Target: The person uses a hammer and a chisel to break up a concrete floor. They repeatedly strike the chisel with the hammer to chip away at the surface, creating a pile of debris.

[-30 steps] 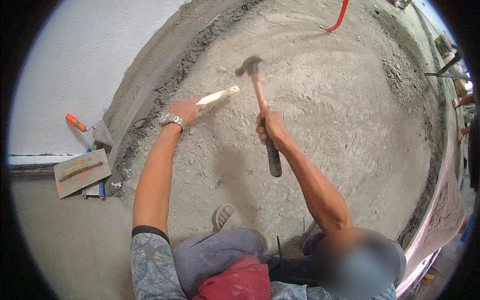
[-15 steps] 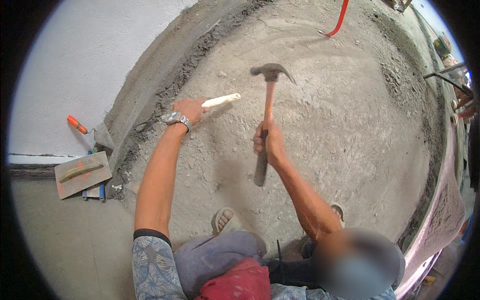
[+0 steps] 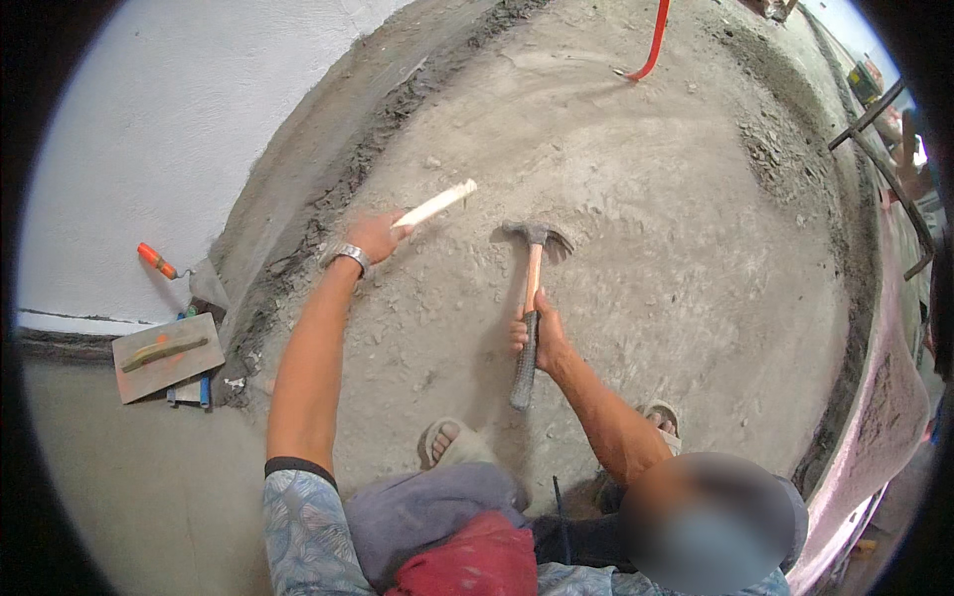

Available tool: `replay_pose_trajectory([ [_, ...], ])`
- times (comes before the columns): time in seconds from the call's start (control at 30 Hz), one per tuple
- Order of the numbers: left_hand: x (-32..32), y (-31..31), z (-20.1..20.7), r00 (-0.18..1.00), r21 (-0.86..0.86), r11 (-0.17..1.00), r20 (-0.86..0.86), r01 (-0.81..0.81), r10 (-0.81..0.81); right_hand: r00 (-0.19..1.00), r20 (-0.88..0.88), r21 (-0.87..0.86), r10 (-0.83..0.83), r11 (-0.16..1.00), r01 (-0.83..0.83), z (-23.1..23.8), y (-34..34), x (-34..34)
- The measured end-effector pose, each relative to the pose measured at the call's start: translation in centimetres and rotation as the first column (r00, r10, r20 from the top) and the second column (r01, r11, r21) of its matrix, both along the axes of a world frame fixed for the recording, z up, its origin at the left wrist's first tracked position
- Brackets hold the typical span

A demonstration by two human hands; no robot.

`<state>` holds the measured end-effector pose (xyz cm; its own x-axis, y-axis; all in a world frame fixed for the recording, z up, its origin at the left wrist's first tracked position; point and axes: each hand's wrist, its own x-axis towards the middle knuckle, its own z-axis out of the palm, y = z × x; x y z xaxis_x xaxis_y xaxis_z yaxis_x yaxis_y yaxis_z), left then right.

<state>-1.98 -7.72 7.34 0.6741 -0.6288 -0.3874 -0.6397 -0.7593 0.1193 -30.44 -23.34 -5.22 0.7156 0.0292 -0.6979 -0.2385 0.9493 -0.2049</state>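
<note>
Over the floor (image 3: 646,318), apparently unfinished and uneven, your hammer (image 3: 534,278) sits nearer you than in the earlier frame, your right hand (image 3: 548,343) wrapped round its grip; your left hand (image 3: 376,237), blurred, clasps a pale rod (image 3: 435,205) apart from the hammer; crumbs (image 3: 780,164) already lie loose.

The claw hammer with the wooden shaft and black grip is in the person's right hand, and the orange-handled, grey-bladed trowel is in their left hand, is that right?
Not quite: in the head view, the left hand holds a pale, straight stick; the trowel is off to the left, by the white wall. The claw hammer is indeed in the right hand.
</note>
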Motion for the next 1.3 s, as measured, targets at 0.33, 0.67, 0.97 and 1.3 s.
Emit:
replay_pose_trajectory([
  [0.33,-0.2,1.2,0.5,0.992,0.037,0.995,0.094,-0.091,0.087,0.985,-0.108,-0.184,0.134,0.971,-0.152,0.6,1.4,-1.8],
  [0.67,-1.5,1.7,-1.7,0.993,0.071,0.993,0.082,-0.095,0.089,0.986,0.060,-0.836,0.153,0.548,-0.034,9.3,-2.0,3.0],
  [0.97,-1.8,1.4,-1.7,0.994,0.134,0.989,0.091,-0.068,0.057,0.988,0.028,-0.923,0.151,0.384,-0.032,7.6,0.1,3.8],
  [1.3,-1.7,0.2,0.5,0.996,0.162,0.984,0.061,-0.069,0.060,0.954,0.277,-0.753,0.116,0.643,0.140,11.2,-3.8,3.8],
])
